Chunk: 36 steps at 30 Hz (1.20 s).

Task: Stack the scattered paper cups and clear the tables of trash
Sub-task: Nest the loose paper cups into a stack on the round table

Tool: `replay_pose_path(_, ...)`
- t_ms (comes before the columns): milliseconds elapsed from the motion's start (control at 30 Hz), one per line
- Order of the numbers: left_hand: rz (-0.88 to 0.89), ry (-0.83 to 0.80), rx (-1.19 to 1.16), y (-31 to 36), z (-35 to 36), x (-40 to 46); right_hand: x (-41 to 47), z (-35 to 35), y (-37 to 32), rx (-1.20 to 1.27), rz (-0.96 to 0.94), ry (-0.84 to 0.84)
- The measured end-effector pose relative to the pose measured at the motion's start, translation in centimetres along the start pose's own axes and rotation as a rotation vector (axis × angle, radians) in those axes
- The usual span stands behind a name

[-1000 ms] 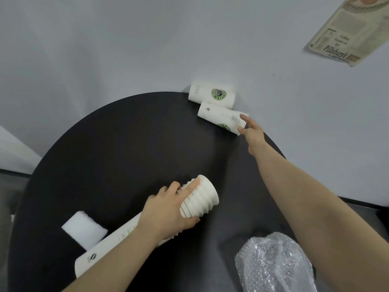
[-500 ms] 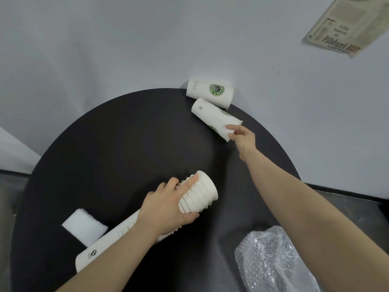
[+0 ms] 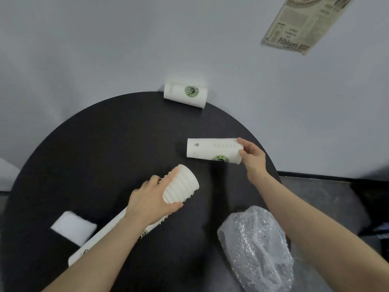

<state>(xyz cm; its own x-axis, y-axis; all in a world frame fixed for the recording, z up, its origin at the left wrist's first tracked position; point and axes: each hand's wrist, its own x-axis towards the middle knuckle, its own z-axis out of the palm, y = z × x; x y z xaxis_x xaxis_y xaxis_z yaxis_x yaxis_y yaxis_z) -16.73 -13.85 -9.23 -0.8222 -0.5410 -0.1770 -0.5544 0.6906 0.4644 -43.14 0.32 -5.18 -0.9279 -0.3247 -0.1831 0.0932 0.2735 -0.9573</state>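
A long stack of white paper cups (image 3: 182, 187) lies slanted over the round black table (image 3: 105, 144), its open mouth pointing up and right. My left hand (image 3: 151, 202) grips the stack just below the rims. My right hand (image 3: 252, 157) pinches the rim end of a single white cup with a green logo (image 3: 210, 149), holding it sideways above the table, its bottom pointing left. Another logo cup (image 3: 185, 94) lies on its side at the table's far edge against the wall.
A crumpled sheet of bubble wrap (image 3: 256, 247) sits at the table's near right edge. A white foam block (image 3: 72, 227) lies at the near left, beside the stack's lower end. A newspaper clipping (image 3: 303, 24) hangs on the grey wall.
My right hand has taken the nearer loose cup from beside the far cup and brought it toward me and the stack. The left hand and the stack have barely moved.
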Motion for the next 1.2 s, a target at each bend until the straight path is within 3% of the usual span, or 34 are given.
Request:
replay_pose_path(333,-0.017,0.042,-0.014,-1.1,-0.8,-3.0,-4.0,-3.0,-0.6,-0.022,-0.041,-0.285)
replay_pose_path(667,0.004,0.026,-0.028,-1.7,-2.2,-3.6,-6.9,1.8,-1.0,0.002,-0.049,-0.594)
replay_pose_path(900,0.013,0.027,-0.041,-1.5,-3.9,-2.7,-8.1,5.1,-1.6,0.053,-0.018,-0.651)
replay_pose_path(1200,0.124,0.059,0.104,-1.8,-8.1,2.9,-6.9,8.4,-3.1,0.164,-0.027,-0.640)
